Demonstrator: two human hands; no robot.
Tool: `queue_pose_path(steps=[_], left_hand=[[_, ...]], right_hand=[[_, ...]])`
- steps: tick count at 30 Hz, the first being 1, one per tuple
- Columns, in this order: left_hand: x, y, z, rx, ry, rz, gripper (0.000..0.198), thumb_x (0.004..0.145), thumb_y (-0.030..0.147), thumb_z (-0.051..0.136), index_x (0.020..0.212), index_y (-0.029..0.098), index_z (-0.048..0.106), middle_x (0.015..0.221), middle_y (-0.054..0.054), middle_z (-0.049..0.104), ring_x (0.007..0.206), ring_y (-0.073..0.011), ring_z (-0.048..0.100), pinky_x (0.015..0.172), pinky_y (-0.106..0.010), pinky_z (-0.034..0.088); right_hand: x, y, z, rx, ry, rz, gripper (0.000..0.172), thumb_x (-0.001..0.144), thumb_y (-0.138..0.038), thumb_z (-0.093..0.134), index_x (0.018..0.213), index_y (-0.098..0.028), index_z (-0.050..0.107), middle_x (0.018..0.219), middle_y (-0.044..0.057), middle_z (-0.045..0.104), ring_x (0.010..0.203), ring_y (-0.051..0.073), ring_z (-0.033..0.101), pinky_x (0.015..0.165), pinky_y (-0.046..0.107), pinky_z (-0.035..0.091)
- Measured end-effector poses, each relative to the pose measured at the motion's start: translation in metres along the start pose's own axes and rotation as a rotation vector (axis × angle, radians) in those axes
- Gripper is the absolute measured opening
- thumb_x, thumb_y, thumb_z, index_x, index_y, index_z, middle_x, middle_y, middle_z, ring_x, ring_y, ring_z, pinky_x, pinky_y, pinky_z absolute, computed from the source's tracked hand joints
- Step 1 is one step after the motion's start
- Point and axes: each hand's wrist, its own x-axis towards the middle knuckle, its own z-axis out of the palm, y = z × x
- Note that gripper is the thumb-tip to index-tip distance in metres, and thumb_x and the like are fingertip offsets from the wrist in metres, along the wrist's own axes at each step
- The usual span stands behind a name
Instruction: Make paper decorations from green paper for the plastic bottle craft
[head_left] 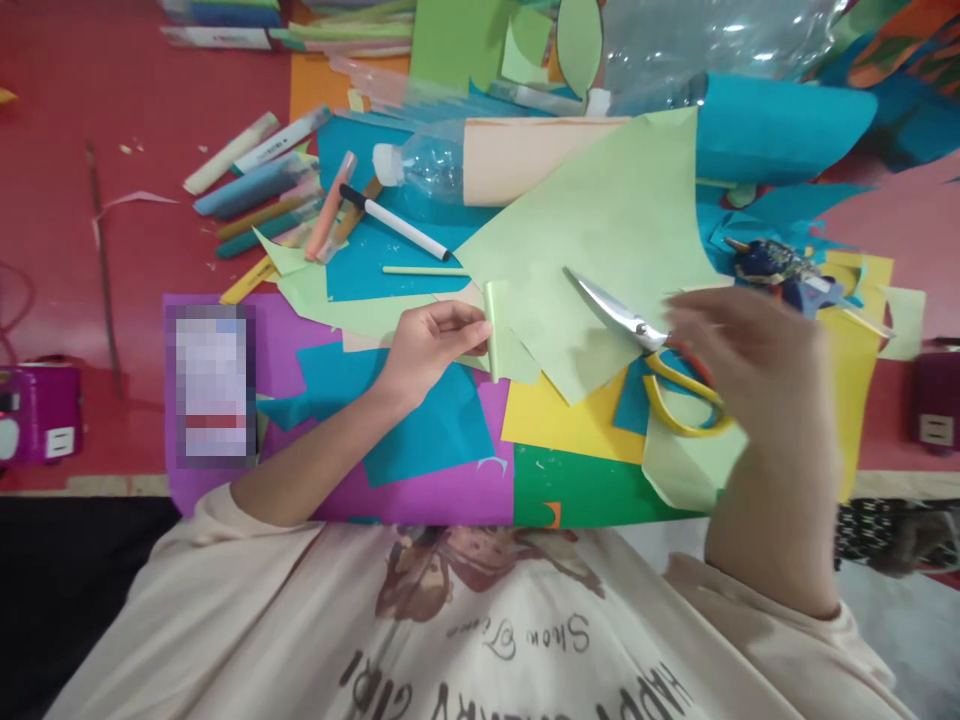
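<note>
My left hand (431,342) pinches a thin rolled stick of light green paper (492,332), held upright over the paper pile. My right hand (750,345) is blurred by motion and hovers just above the yellow-handled scissors (660,370), which lie with blades pointing up-left on a large light green sheet (600,240). Whether the right hand touches the scissors is unclear. Under them lie yellow (555,420), teal (420,420), purple (442,490) and dark green (592,490) sheets.
Rolled paper sticks and a black-capped marker (394,222) lie at upper left beside a clear plastic bottle (420,160) and a rolled peach sheet (525,155). A glue gun (787,268) rests at right. A magenta device (37,412) sits on the red floor at left.
</note>
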Motion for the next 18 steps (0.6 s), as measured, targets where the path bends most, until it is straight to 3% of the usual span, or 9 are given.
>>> queue_pose_path(steps=[1, 2, 3, 5, 7, 9, 14, 18], left_hand=[[0.000, 0.000, 0.000, -0.006, -0.001, 0.001, 0.027, 0.057, 0.036, 0.080, 0.067, 0.016, 0.065, 0.064, 0.002, 0.065, 0.058, -0.0090, 0.062, 0.059, -0.021, 0.054], [0.000, 0.000, 0.000, -0.010, -0.002, 0.004, 0.026, 0.057, 0.035, 0.080, 0.067, 0.016, 0.065, 0.064, 0.002, 0.065, 0.058, -0.0088, 0.062, 0.059, -0.021, 0.054], [0.000, 0.001, 0.001, -0.013, -0.002, 0.005, 0.026, 0.057, 0.034, 0.080, 0.067, 0.016, 0.065, 0.063, 0.002, 0.065, 0.058, -0.0085, 0.062, 0.058, -0.021, 0.054], [0.000, 0.001, 0.001, -0.013, 0.002, -0.002, 0.023, 0.059, 0.032, 0.078, 0.067, 0.016, 0.064, 0.063, 0.003, 0.064, 0.057, -0.0080, 0.061, 0.058, -0.021, 0.054], [0.000, 0.001, 0.000, -0.006, 0.003, -0.012, 0.020, 0.061, 0.030, 0.076, 0.067, 0.016, 0.063, 0.064, 0.003, 0.064, 0.056, -0.0079, 0.061, 0.058, -0.021, 0.054], [0.000, 0.001, 0.000, 0.004, -0.005, -0.015, 0.019, 0.062, 0.029, 0.074, 0.067, 0.016, 0.062, 0.063, 0.003, 0.064, 0.055, -0.0082, 0.061, 0.058, -0.022, 0.054], [0.001, 0.003, 0.000, 0.013, -0.022, -0.016, 0.022, 0.060, 0.031, 0.075, 0.065, 0.016, 0.060, 0.063, 0.003, 0.063, 0.055, -0.0087, 0.061, 0.057, -0.023, 0.054], [0.000, 0.004, 0.001, 0.023, -0.010, -0.024, 0.025, 0.058, 0.033, 0.077, 0.065, 0.016, 0.059, 0.064, 0.003, 0.063, 0.056, -0.0092, 0.061, 0.056, -0.023, 0.054]], right_hand=[[0.002, 0.009, -0.013, -0.176, 0.173, 0.109, 0.013, 0.080, -0.030, 0.057, 0.082, -0.020, 0.064, 0.085, 0.010, 0.068, 0.071, 0.020, 0.060, 0.065, 0.036, 0.045], [0.005, 0.019, -0.024, -0.360, 0.265, 0.250, 0.005, 0.076, -0.025, 0.059, 0.076, -0.020, 0.061, 0.082, 0.011, 0.067, 0.071, 0.022, 0.059, 0.067, 0.039, 0.043], [0.009, 0.028, -0.033, -0.508, 0.306, 0.387, 0.008, 0.072, -0.023, 0.064, 0.069, -0.021, 0.057, 0.078, 0.011, 0.066, 0.070, 0.023, 0.057, 0.066, 0.042, 0.041], [0.016, 0.042, -0.044, -0.589, 0.270, 0.548, 0.026, 0.065, -0.023, 0.072, 0.061, -0.025, 0.046, 0.064, 0.006, 0.060, 0.061, 0.021, 0.051, 0.061, 0.040, 0.037], [0.023, 0.051, -0.045, -0.527, 0.204, 0.603, 0.036, 0.061, -0.016, 0.075, 0.055, -0.026, 0.041, 0.053, -0.001, 0.049, 0.052, 0.015, 0.043, 0.057, 0.037, 0.035], [0.028, 0.055, -0.041, -0.450, 0.232, 0.622, 0.041, 0.058, -0.007, 0.073, 0.050, -0.025, 0.038, 0.047, -0.005, 0.040, 0.047, 0.011, 0.036, 0.054, 0.035, 0.034], [0.034, 0.060, -0.034, -0.188, 0.473, 0.726, 0.038, 0.055, 0.006, 0.062, 0.039, -0.023, 0.043, 0.042, -0.006, 0.036, 0.042, 0.008, 0.031, 0.051, 0.036, 0.029], [0.031, 0.069, -0.041, 0.194, 0.797, 0.611, 0.036, 0.058, -0.005, 0.062, 0.035, -0.024, 0.042, 0.041, -0.003, 0.038, 0.042, 0.011, 0.036, 0.052, 0.039, 0.029]])
